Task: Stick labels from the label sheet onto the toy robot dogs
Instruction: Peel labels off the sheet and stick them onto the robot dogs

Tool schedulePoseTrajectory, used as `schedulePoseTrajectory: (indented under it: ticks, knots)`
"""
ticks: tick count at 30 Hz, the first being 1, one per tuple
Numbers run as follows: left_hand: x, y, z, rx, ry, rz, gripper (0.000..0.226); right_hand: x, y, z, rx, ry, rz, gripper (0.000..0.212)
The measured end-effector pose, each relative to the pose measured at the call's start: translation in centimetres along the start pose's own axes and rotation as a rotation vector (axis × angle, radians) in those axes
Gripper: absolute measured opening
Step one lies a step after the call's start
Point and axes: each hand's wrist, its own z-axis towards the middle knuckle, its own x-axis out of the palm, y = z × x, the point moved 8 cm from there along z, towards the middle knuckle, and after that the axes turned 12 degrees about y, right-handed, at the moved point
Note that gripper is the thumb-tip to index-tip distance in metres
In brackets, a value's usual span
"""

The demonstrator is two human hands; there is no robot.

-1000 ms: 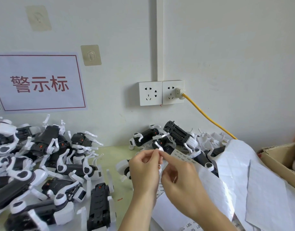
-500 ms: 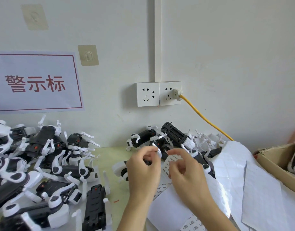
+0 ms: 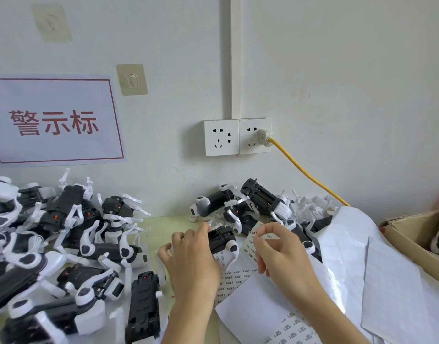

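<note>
Near the counter's back edge, our left hand [image 3: 191, 259] grips a dog [image 3: 222, 238] belly-up to bare its flat underside, while our right hand [image 3: 279, 249] pinches a label [image 3: 253, 232] beside it, over the sheet [image 3: 238, 276], seemingly ready to stick.

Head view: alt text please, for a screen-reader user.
A person's left hand grips a black-and-white toy dog while the right hand pinches a small label beside it, over a label sheet. More toy dogs are heaped at left and behind against a white wall, with empty backing sheets at right.
</note>
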Motion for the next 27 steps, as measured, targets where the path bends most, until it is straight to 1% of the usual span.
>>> schedulePoseTrajectory:
  ticks: [3, 5, 7, 8, 11, 14, 16, 18, 24, 27]
  knots:
    - [-0.7, -0.2, -0.1, 0.006, -0.051, -0.051, 0.045, 0.2, 0.0, 0.1, -0.006, 0.017, 0.006, 0.006]
    - [-1.4, -0.4, -0.2, 0.026, -0.106, -0.129, 0.037, 0.4, 0.1, 0.1, -0.015, 0.033, 0.008, 0.006]
    - [-1.9, -0.3, -0.4, 0.042, -0.151, -0.333, 0.031, 0.6, 0.1, 0.2, -0.021, 0.053, 0.009, 0.006]
    - [-1.8, -0.1, -0.4, 0.041, -0.144, -0.467, 0.03, 0.7, 0.0, 0.2, -0.024, 0.059, 0.005, 0.006]
    - [-0.5, -0.5, -0.1, 0.048, -0.02, -0.798, 0.035, 0.6, 0.2, 0.3, -0.043, 0.062, -0.015, 0.007]
    - [0.9, -1.4, 0.1, 0.081, 0.148, -1.01, 0.041, 0.3, 0.6, 0.2, -0.084, 0.044, -0.024, 0.011]
    - [1.4, -1.7, 0.2, 0.102, 0.211, -1.066, 0.044, -0.1, 1.0, 0.1, -0.109, 0.023, -0.041, 0.012]
    - [1.5, -1.9, 0.2, 0.114, 0.229, -1.111, 0.049, -0.3, 1.1, 0.1, -0.13, 0.011, -0.048, 0.011]
    - [1.2, -2.4, -0.1, 0.179, 0.219, -1.133, 0.065, -0.8, 1.4, 0.0, -0.178, -0.011, -0.085, 0.013]
    - [1.2, -2.8, -0.1, 0.236, 0.217, -1.136, 0.068, -0.9, 1.4, 0.1, -0.19, -0.006, -0.088, 0.015]
